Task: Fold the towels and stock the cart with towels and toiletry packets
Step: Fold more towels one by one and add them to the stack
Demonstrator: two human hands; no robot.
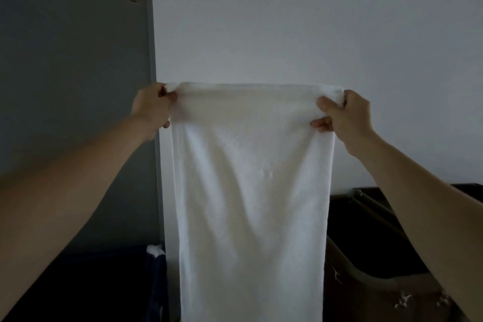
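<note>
We hold a white towel (251, 191) up between our hands, hanging straight down. Our left hand (154, 110) pinches its top left corner; our right hand (345, 116) grips the top right corner, fingers curled round the cloth.

single head view — faces forward at wall (287, 21), close — arm's reach.

Low at the right, a dark counter (467, 190) shows only an edge, its top lost in shadow. Low at the left, a white cloth (154, 249) rests on the rim of a dark blue hamper (154, 285)
</note>
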